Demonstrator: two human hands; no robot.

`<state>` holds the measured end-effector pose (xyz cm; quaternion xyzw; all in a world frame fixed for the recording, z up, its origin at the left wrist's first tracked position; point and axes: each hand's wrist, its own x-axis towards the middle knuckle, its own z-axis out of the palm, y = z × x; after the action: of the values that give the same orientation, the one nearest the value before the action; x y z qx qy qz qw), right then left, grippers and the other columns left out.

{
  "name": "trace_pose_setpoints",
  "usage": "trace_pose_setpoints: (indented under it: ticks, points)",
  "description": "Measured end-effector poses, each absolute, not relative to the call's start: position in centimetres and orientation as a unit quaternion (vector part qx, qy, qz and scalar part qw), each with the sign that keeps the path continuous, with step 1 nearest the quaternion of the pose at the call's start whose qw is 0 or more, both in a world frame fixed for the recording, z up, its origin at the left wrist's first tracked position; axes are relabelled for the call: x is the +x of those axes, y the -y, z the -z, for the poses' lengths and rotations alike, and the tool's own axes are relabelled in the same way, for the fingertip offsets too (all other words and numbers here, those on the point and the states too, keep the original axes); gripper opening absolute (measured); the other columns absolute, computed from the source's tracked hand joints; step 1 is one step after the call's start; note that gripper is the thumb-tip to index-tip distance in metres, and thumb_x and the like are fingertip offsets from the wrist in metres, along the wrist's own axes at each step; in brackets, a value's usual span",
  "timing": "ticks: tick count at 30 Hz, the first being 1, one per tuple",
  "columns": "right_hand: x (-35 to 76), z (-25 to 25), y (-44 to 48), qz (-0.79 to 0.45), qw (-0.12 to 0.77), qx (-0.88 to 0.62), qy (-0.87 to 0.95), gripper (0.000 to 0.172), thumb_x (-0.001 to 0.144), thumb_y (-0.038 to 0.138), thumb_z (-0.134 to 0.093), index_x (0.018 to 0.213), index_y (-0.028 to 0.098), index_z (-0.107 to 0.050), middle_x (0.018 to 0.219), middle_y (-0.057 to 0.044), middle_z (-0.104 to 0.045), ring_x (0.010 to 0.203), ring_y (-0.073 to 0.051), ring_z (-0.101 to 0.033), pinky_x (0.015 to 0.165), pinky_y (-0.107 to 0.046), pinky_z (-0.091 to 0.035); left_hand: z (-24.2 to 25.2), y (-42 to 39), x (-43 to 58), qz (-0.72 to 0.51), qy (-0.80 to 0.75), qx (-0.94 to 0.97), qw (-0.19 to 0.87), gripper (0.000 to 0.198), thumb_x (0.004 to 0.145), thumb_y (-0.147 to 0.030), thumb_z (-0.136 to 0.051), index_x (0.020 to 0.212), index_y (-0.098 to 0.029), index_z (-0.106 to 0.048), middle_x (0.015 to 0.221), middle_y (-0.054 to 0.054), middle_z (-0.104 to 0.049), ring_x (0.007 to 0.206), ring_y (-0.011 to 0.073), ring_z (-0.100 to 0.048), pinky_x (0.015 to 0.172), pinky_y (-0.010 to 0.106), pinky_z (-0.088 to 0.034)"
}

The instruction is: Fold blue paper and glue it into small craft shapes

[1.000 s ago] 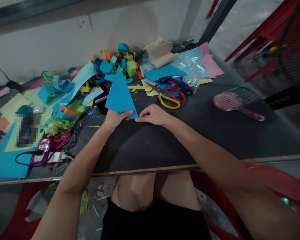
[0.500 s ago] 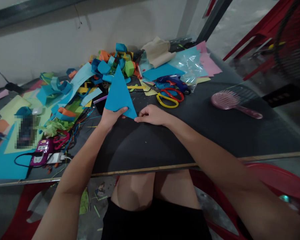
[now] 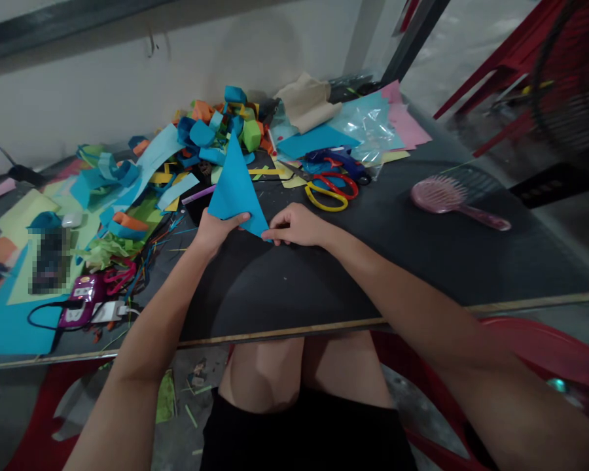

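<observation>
A folded blue sheet of paper (image 3: 239,186), triangular with its point upward, is held above the dark table (image 3: 275,288). My left hand (image 3: 214,229) grips its lower left part, the thumb lying across the front and the fingers behind. At the lower right corner, my right hand (image 3: 294,226) pinches the paper between thumb and fingertips. Scissors with red and yellow handles (image 3: 330,191) lie just beyond my right hand. A purple pen-like stick (image 3: 199,193) shows to the left of the paper.
Behind the paper lies a heap of coloured paper loops (image 3: 203,134). Paper sheets and clear plastic (image 3: 373,127) are at the back right. A pink hairbrush (image 3: 442,194) rests on the right. At left are a purple device with a cable (image 3: 82,297) and a white plug (image 3: 108,311).
The lower right corner of the blue paper has dipped slightly, with my right fingertips still on it. My left hand keeps its hold. The camera view has shifted a little.
</observation>
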<state>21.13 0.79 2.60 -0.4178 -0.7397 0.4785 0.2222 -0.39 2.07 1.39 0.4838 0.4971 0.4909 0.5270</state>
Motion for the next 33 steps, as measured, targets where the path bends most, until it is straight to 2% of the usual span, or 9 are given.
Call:
trace_pose_setpoints:
  ticks: [4,8,20,28,33]
  points:
    - [21.1,-2.6,-0.9,-0.496,0.261,-0.419,0.715,0.045,0.077,0.055,-0.068,0.056,0.015,-0.069,0.046,0.0,-0.055,0.045,-0.007,-0.042,0.053,-0.027,-0.033,-2.1,-2.3,-0.7,-0.493,-0.465,0.469,0.566,0.051,0.05,-0.053,-0.09,0.072,-0.016,-0.062,0.068,0.002,-0.068,0.061,0.0145,-0.066,0.057,0.027,-0.058]
    - [21.3,-2.0,-1.4,-0.547,0.284,-0.405,0.675,0.047,0.076,0.058,-0.068,0.058,0.015,-0.069,0.051,-0.001,-0.057,0.047,-0.007,-0.038,0.053,-0.027,-0.029,-3.1,-2.2,-1.0,-0.5,-0.441,0.454,0.59,0.05,0.053,-0.055,-0.088,0.059,-0.017,-0.055,0.057,-0.002,-0.064,0.056,0.0103,-0.064,0.059,0.024,-0.058]
    - [21.4,-2.2,-1.4,-0.503,0.235,-0.417,0.719,0.04,0.07,0.053,-0.071,0.067,0.013,-0.072,0.057,0.001,-0.055,0.056,-0.009,-0.04,0.06,-0.028,-0.032,-2.6,-2.5,-1.3,-0.509,-0.442,0.483,0.558,0.041,0.068,-0.043,-0.084,0.06,-0.016,-0.055,0.059,-0.003,-0.061,0.058,0.0087,-0.062,0.063,0.024,-0.056]
    - [21.3,-2.1,-1.6,-0.486,0.213,-0.426,0.733,0.039,0.071,0.052,-0.069,0.069,0.013,-0.071,0.059,0.0,-0.056,0.058,-0.01,-0.042,0.061,-0.028,-0.033,-2.6,-2.5,-1.3,-0.513,-0.427,0.488,0.562,0.04,0.065,-0.045,-0.086,0.063,-0.014,-0.062,0.063,0.0,-0.066,0.059,0.0093,-0.063,0.061,0.023,-0.056]
    - [21.0,-2.0,-1.5,-0.472,0.213,-0.422,0.744,0.035,0.073,0.048,-0.069,0.074,0.014,-0.072,0.068,-0.004,-0.065,0.065,-0.013,-0.051,0.066,-0.029,-0.037,-2.4,-2.7,-1.3,-0.527,-0.429,0.478,0.557,0.04,0.063,-0.046,-0.087,0.063,-0.014,-0.062,0.062,0.0,-0.066,0.06,0.0093,-0.063,0.061,0.023,-0.056]
